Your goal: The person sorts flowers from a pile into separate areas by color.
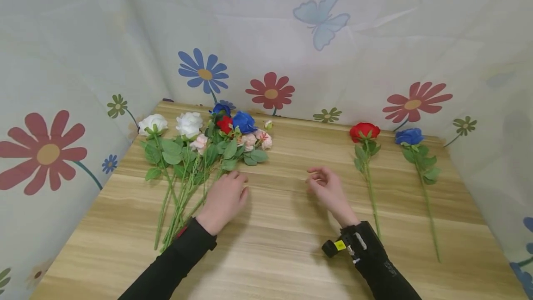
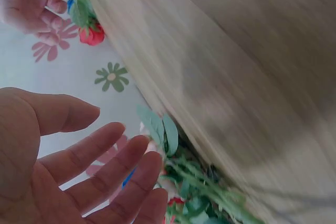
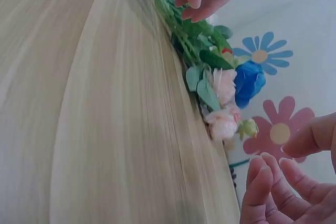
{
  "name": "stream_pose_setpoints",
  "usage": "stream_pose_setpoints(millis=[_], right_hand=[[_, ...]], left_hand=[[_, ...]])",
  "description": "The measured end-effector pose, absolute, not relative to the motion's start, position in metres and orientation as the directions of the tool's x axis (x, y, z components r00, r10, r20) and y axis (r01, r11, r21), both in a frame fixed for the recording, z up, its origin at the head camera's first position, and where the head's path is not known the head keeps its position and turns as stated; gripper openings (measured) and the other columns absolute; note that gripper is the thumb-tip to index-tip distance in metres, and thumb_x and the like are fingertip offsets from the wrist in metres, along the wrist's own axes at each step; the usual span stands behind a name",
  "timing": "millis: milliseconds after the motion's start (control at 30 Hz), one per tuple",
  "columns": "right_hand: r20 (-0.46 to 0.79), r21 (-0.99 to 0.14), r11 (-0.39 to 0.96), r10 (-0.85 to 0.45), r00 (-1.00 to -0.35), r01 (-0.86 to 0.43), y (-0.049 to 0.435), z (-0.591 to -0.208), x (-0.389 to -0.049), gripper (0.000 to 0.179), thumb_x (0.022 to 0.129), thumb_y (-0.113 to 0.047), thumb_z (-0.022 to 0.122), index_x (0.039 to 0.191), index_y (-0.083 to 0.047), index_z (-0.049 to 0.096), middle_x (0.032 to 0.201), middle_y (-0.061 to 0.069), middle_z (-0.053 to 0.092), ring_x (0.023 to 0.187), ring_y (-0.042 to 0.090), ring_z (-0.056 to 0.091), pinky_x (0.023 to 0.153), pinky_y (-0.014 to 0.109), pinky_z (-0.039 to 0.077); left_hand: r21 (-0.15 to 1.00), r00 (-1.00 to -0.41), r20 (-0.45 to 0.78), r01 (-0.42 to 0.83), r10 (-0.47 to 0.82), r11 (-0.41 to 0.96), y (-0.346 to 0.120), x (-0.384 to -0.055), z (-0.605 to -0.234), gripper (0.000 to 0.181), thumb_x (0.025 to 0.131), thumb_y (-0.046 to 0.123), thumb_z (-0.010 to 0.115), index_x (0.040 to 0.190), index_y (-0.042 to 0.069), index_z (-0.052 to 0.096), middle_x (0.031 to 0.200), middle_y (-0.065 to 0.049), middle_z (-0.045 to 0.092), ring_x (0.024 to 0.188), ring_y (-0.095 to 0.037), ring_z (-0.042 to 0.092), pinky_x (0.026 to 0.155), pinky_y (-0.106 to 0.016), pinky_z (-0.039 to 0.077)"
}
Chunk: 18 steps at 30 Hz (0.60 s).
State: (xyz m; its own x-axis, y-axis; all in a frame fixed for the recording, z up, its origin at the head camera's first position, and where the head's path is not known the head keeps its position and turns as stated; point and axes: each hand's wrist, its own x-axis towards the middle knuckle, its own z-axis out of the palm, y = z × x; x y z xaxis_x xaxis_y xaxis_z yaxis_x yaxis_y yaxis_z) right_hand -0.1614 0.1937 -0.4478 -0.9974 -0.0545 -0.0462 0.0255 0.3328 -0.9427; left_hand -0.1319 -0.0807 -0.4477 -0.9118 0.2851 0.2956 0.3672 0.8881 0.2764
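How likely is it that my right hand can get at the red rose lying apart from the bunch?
Quite likely, yes: the right hand holds nothing, and in the head view only bare tabletop shows between it and the bloom of the red rose.

Wood grain runs right across this tabletop (image 1: 283, 253), pale and brown streaks, and what a crowd at ten to eleven o'clock! Two white roses (image 1: 189, 124) hold ten, then a red bloom (image 1: 225, 125) pressed in among blue blooms (image 1: 244, 122) at eleven, pink blooms (image 1: 264, 140) tucked just below them, and a small pale bud (image 1: 268, 124) up near twelve. Green leaves (image 1: 172, 152) overlap beneath, and the stems (image 1: 179, 209) cross and bundle down to eight! Over at two, well apart, a single red rose (image 1: 364, 132), stem aimed near half past five; just beside it, toward three, a blue rose (image 1: 409, 136), stem slanting the same way!
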Motion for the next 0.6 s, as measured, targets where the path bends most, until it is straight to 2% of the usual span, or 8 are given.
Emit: stream_pose_setpoints(millis=[300, 467, 600], right_hand=[[-0.106, -0.97, 0.232, -0.131, -0.986, 0.073, 0.16, -0.446, -0.16, 0.03, 0.095, 0.002, 0.055, 0.124, 0.007, 0.056, 0.1, 0.021, 0.067, 0.072, 0.006, 0.062, 0.07, 0.02, 0.053], [-0.165, -0.977, 0.164, -0.185, -0.969, 0.136, 0.143, -0.444, -0.158, 0.033, 0.094, 0.002, 0.054, 0.127, 0.007, 0.054, 0.1, 0.014, 0.069, 0.077, 0.007, 0.062, 0.074, 0.022, 0.054], [-0.188, -0.977, 0.147, -0.234, -0.954, 0.156, 0.133, -0.443, -0.157, 0.036, 0.094, 0.001, 0.053, 0.129, 0.007, 0.053, 0.103, 0.016, 0.07, 0.079, 0.009, 0.063, 0.078, 0.026, 0.055]], left_hand=[[0.274, -0.944, 0.252, 0.279, 0.211, 0.92, -0.106, -0.119, -0.438, 0.02, 0.093, 0.017, 0.07, 0.109, 0.005, 0.072, 0.1, -0.013, 0.071, 0.085, -0.032, 0.069, 0.07, -0.043, 0.057], [0.271, -0.951, 0.255, 0.243, 0.174, 0.931, -0.122, -0.114, -0.435, 0.023, 0.092, 0.016, 0.072, 0.11, 0.002, 0.071, 0.1, -0.016, 0.071, 0.082, -0.034, 0.069, 0.07, -0.046, 0.057], [0.274, -0.959, 0.235, 0.222, 0.158, 0.936, -0.132, -0.109, -0.436, 0.027, 0.092, 0.016, 0.072, 0.114, 0.0, 0.07, 0.098, -0.018, 0.071, 0.082, -0.035, 0.069, 0.071, -0.047, 0.057]])
